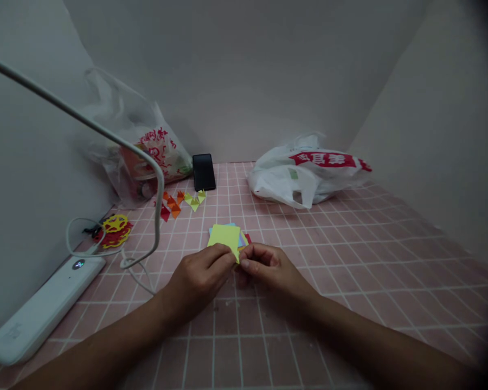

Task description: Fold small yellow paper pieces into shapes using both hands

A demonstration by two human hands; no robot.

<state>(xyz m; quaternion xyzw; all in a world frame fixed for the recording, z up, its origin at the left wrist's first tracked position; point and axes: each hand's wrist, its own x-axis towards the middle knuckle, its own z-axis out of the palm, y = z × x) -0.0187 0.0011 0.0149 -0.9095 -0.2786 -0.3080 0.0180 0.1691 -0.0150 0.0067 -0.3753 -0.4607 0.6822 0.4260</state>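
Note:
My left hand (205, 275) and my right hand (270, 266) meet at the middle of the table. Their fingertips pinch a small bit of yellow-green paper (237, 257) between them; the fingers hide most of it, and I cannot tell its shape. Just beyond lies a stack of coloured paper squares with a yellow-green sheet (224, 235) on top. Blue, purple and red edges stick out at its back and right. Further back on the left are small folded paper pieces in red (165, 212), orange (173, 206) and yellow (192, 202).
A white cable (156, 189) arches across the left, above a white power bank (44, 309). Yellow and red cutouts (114, 230) lie by the left wall. At the back are a black phone (204, 172), a filled plastic bag (158, 149) and another white bag (305, 173).

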